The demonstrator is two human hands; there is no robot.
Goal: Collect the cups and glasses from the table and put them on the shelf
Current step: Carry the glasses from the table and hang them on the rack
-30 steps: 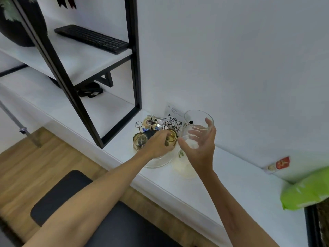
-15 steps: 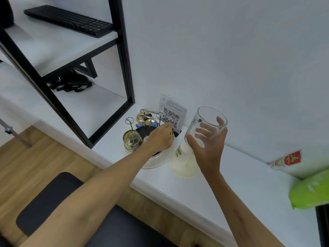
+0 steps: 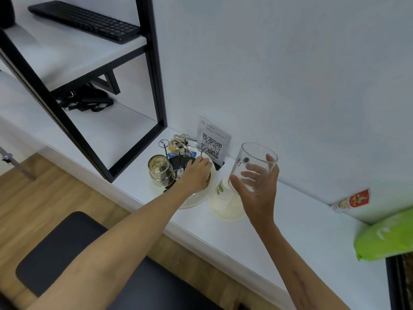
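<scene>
- Our right hand [image 3: 257,189] holds a clear, tall drinking glass [image 3: 252,166] up in the air, tilted a little, with the thumb on its near side and the fingers [image 3: 250,175] curled round the far side, seen through the glass.
- The glass hangs above the white counter [image 3: 279,220], just over an upturned white paper cup with a green print [image 3: 223,191] that sits on a white paper plate [image 3: 228,209].
- Our left hand [image 3: 196,173] reaches down onto a round white tray [image 3: 196,200] at the left of the paper plate; its fingers are bent over something on the tray, but the back of the hand hides what lies under them, so we cannot tell whether it grips anything.
- On the same tray, just beside that hand, stands a shiny gold-toned metal cup [image 3: 159,168], and behind it a second gold-toned metal cup [image 3: 176,145] sits among the thin wire posts of a metal cup rack [image 3: 182,153].
- A white card with a QR code [image 3: 212,142] stands upright against the wall behind the tray.
- To the left rises a black-framed shelf with white boards [image 3: 93,61]; a black keyboard [image 3: 85,21] lies on its upper board and a tangle of black straps [image 3: 87,101] on the lower one.
- Far right on the counter lie a green plastic bag [image 3: 386,238] and a small red-and-white sachet [image 3: 350,200].
- Below us are a black padded seat [image 3: 55,253] and a wooden floor [image 3: 33,198].
</scene>
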